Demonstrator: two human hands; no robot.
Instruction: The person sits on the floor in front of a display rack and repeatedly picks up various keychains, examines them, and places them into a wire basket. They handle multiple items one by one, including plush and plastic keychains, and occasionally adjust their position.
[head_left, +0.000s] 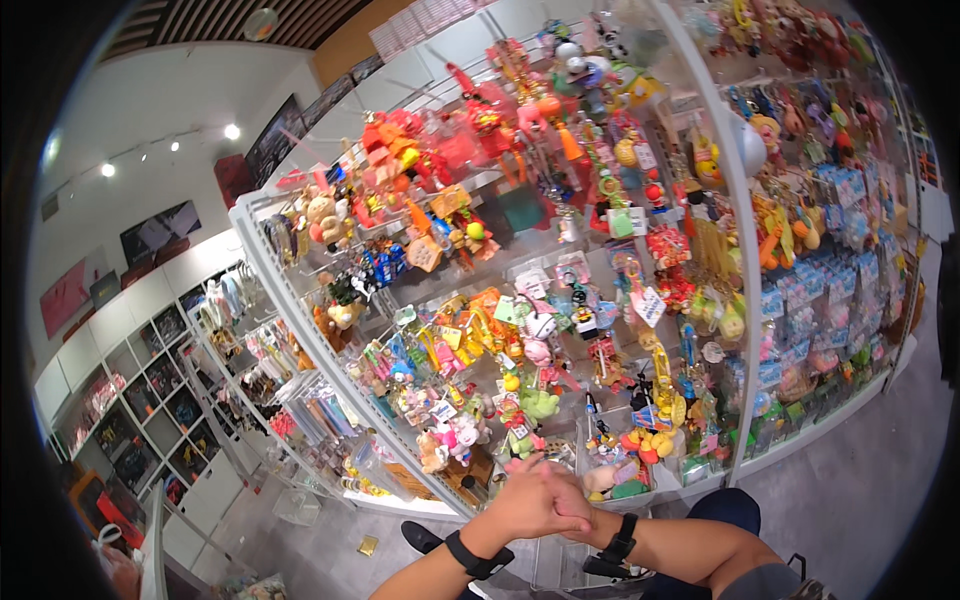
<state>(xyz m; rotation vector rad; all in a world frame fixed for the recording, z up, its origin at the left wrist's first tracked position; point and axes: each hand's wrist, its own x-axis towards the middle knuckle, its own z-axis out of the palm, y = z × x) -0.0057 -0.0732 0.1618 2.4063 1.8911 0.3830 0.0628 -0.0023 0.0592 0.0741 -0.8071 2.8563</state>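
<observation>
At the bottom centre, my left hand (525, 499) and my right hand (574, 502) are clasped together, the fingers overlapping. No object shows between them. Each wrist wears a black strap. Just beyond the hands stands a display rack hung with plush and plastic keychains. Nearest to them are a clear bin (651, 480) of small plush toys on the rack's base and a green plush charm (538, 403). Red and orange charms (390, 150) fill the upper hooks. Below the forearms, a clear plastic container (551, 562) is partly hidden by them.
The rack's metal upright (337, 345) stands left of the hands, another upright (742, 300) right of them. A small gold packet (367, 545) and a clear basket (297, 506) lie on the grey floor. White cube shelving (161, 420) lines the left wall. A dark shoe (421, 537) shows below.
</observation>
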